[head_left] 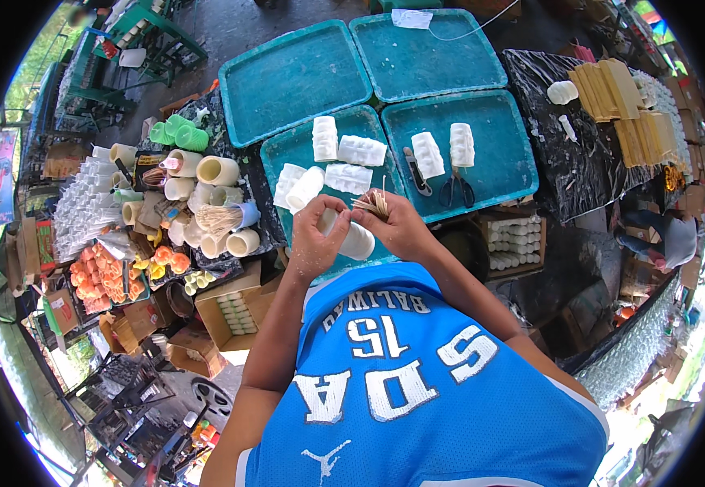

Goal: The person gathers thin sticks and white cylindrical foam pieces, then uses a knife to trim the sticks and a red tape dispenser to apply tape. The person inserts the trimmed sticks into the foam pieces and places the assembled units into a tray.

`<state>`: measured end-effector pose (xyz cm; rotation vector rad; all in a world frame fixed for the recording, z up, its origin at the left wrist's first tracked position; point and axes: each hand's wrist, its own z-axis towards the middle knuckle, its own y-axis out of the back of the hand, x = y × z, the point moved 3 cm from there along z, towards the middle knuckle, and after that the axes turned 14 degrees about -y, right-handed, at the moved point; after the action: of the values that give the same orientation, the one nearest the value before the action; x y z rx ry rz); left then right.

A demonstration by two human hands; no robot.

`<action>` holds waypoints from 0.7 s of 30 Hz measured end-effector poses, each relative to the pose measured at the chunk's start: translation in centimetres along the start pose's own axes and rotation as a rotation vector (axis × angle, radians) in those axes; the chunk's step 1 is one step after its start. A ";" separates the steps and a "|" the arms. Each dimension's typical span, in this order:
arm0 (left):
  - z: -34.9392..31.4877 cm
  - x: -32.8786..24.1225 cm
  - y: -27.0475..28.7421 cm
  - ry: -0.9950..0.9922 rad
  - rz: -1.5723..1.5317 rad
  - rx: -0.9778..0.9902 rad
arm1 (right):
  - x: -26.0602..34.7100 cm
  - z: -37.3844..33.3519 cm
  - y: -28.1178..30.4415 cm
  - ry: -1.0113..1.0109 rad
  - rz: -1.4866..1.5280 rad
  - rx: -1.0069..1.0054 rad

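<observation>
My left hand [317, 239] is closed round a white cylinder [357, 242], which shows below and between my hands. In my right hand [398, 229] is a bundle of thin wooden sticks [375, 203]; its fingertips meet those of my left hand. Just beyond, several white embossed cylinders lie in a teal tray [275, 146], among them an upright one [325, 138] and a lying one [362, 151]. The tray to its right bears two more, one tilted [427, 154] and one upright [461, 144], with scissors [456, 191] and a dark-handled cutting tool [418, 172].
Two more teal trays [296, 77] stand at the back. On the left are cream cups [218, 170], another stick bundle [219, 217], green pieces [180, 134] and orange pieces [102, 272]. A black-covered table [547, 122] at right bears yellowish slabs [608, 89]. Another person [677, 239] is far right.
</observation>
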<state>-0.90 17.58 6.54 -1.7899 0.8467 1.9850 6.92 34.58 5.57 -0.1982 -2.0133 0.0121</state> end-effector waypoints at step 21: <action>-1.0 0.2 0.5 -0.055 -0.422 -0.030 | 3.8 -1.9 1.2 0.046 -0.138 -0.154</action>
<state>-0.47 16.57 6.43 -1.7465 0.3815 1.7660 7.17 36.21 9.69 -0.1552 -1.9783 -0.2331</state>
